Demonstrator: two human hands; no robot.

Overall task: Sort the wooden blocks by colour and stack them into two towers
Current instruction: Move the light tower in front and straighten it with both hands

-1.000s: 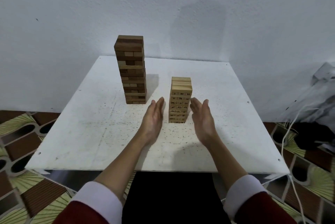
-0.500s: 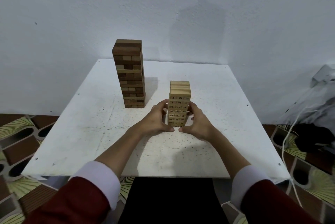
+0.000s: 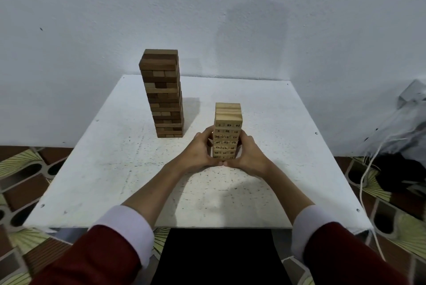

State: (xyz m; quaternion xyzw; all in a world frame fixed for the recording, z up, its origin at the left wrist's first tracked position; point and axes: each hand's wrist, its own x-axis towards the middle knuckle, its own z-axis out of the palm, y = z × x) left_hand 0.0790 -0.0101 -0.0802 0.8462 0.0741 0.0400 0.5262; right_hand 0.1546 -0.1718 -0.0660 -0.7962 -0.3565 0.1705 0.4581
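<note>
Both hands wrap the light numbered tower [image 3: 227, 132] low down: left hand [image 3: 200, 154] at 9 o'clock, right hand [image 3: 248, 154] at 3, fingers [image 3: 208, 133] curled round its sides. Long axis vertical, table [image 3: 115, 169] centre. Dark tower [image 3: 164, 93] approx 10 o'clock, well apart.

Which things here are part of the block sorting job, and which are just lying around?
Part of the job:
dark tower
light tower
left hand and right hand, both gripping the light tower
white table

Lying about:
white cords
dark bundle on the floor
</note>
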